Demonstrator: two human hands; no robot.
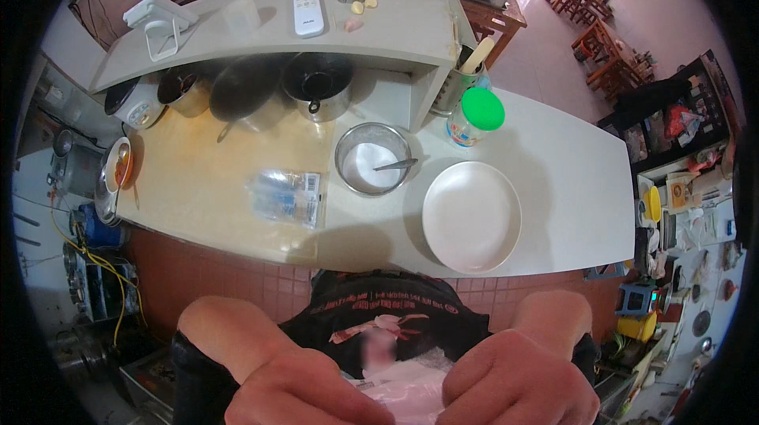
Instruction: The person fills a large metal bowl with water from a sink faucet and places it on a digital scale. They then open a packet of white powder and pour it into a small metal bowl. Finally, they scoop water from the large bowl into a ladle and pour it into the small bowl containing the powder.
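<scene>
Close to my chest, my left hand [308, 389] and my right hand [519, 380] grip a clear plastic bag [409, 386] between them. The bag's lower part is cut off by the picture's bottom edge, so its contents are hard to make out. On the counter in front of me stands a metal bowl [372, 158] with white powder in it and a spoon [396, 164] resting against its rim. To its right is a round white dish [472, 217]. A flat plastic packet [290, 198] bearing writing lies left of the bowl.
Behind the dish stands a jar with a green lid [482, 109]. Several pots, one a steel pot [317, 90], sit beneath a raised shelf [237, 25]. The shelf carries a remote control [308, 10] and garlic cloves [363, 5]. An orange bowl [123, 163] is at the counter's left end.
</scene>
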